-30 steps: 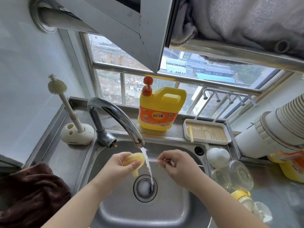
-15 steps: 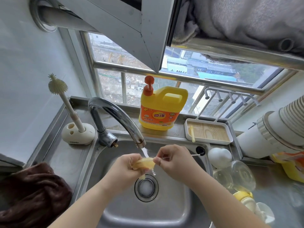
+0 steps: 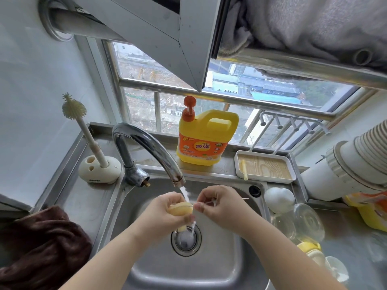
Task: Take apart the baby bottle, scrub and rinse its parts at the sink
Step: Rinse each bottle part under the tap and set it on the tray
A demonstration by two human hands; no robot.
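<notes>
Over the steel sink (image 3: pixel 234 266), under the tap (image 3: pixel 146 147) and its running water, the left hand (image 3: pixel 167 214) curls its fingers round the yellow bottle nipple (image 3: pixel 180 208); the right hand (image 3: pixel 219 206) pinches a thin wire brush (image 3: pixel 211 203), its tip touching the nipple. The clear bottle (image 3: pixel 301 222) lies on the surface to the right; a detergent jug (image 3: pixel 206 139) stands behind the sink.

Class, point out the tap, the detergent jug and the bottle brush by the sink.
tap (image 3: pixel 146 141), head view, on the curved spout.
detergent jug (image 3: pixel 206 141), head view, on its yellow body.
bottle brush (image 3: pixel 73 108), head view, on the bristled head.
</notes>
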